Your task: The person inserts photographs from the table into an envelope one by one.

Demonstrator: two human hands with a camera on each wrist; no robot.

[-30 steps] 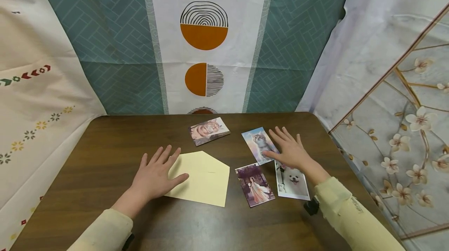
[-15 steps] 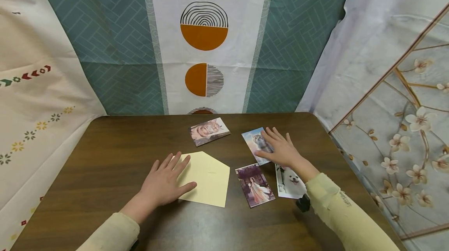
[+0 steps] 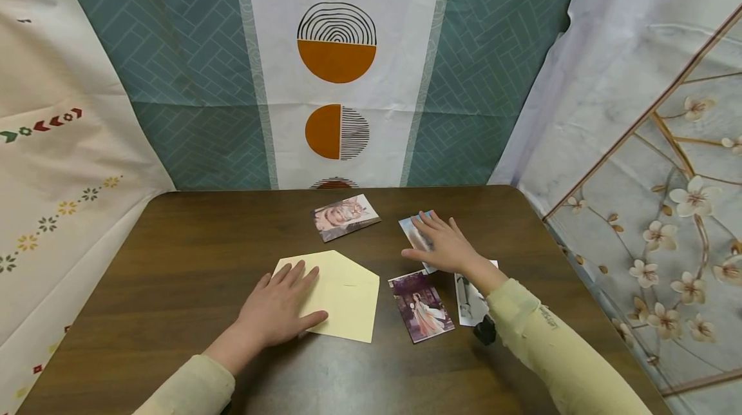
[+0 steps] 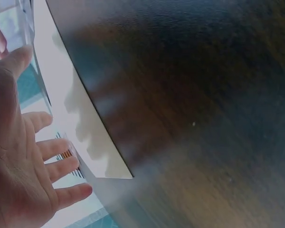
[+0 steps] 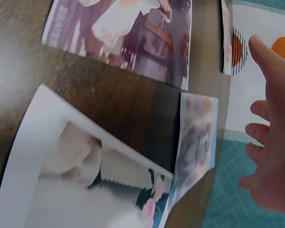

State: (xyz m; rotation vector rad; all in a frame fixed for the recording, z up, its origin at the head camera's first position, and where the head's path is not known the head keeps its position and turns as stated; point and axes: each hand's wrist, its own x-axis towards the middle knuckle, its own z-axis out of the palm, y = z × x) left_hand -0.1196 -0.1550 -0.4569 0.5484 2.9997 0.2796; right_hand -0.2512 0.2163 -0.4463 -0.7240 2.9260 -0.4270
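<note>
My left hand [image 3: 277, 313] hovers over the left part of a pale yellow envelope [image 3: 349, 292], fingers spread. In the left wrist view the palm [image 4: 19, 171] stands apart from the envelope [image 4: 80, 114], and finger shadows fall on the paper. Over the blue kitten picture card [image 3: 413, 232] my right hand [image 3: 447, 249] reaches with extended fingers, covering much of it. A gap shows between that hand [image 5: 278, 137] and the kitten card [image 5: 197, 133] in the right wrist view. My right forearm partly hides the white dog card [image 3: 468, 304]. Neither hand holds anything.
A card with a woman in a pale dress [image 3: 422, 309] lies between the envelope and the dog card. Toward the back edge is an orange cat card [image 3: 345, 216]. All lie on a dark wooden table [image 3: 203, 241], with patterned cloths [image 3: 336, 67] hanging behind and beside it.
My left hand has shifted right and slightly nearer me, further over the envelope. My right hand has moved left across the kitten card. The cards and envelope have stayed put.
</note>
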